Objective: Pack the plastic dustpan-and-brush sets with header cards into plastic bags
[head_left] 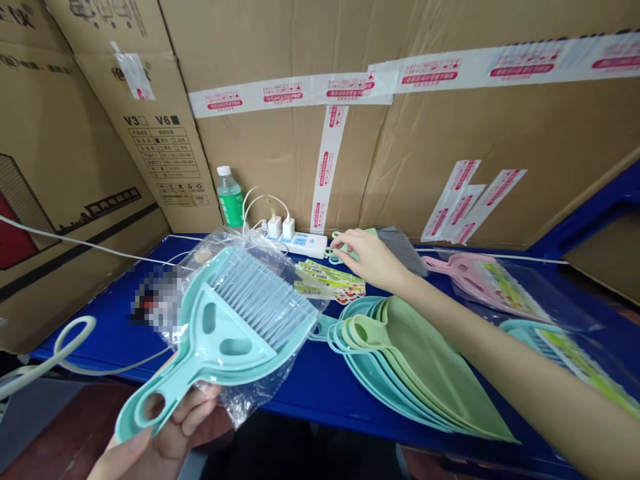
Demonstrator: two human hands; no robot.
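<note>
My left hand (175, 427) grips the handle of a light-blue dustpan (285, 357) from below, its thumb on the handle. A light-blue brush (200, 360) with grey-blue bristles lies against the pan. A clear plastic bag (245, 400) is around the set, its loose film spread past the edges. Across the table, my right hand (373, 257) is at the handle end of a green brush (345, 243), with its fingers apart; a firm hold is not visible. Grey bristles (400, 247) show behind that wrist. Printed yellow-green cards (333, 283) lie just below the hand.
Nested green and blue dustpans (430, 360) are stacked under my right forearm. A bagged pink set (485, 283) and a bagged blue set (560, 353) lie to the right. A power strip (310, 245) and a bottle (230, 197) stand by the cardboard wall (280, 153). Cables cross the blue table (295, 393).
</note>
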